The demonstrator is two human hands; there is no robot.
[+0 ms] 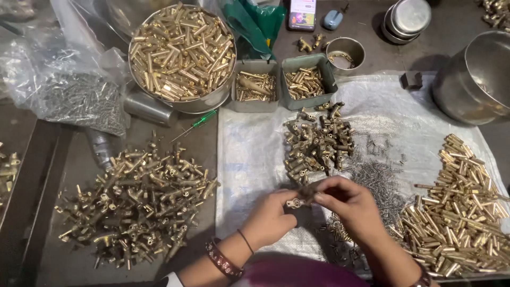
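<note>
Brass fitting [294, 202] between hands; round tin [212, 101] holds brass tubes [180, 50].

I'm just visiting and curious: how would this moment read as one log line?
left hand: holds small brass part | right hand: pinches same part | nearby: springs, brass fittings heap

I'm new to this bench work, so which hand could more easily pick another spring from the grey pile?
Probably the right hand: the grey springs lie just beside it, on the right. The left hand pinches the small brass fitting and sits farther away.
</note>
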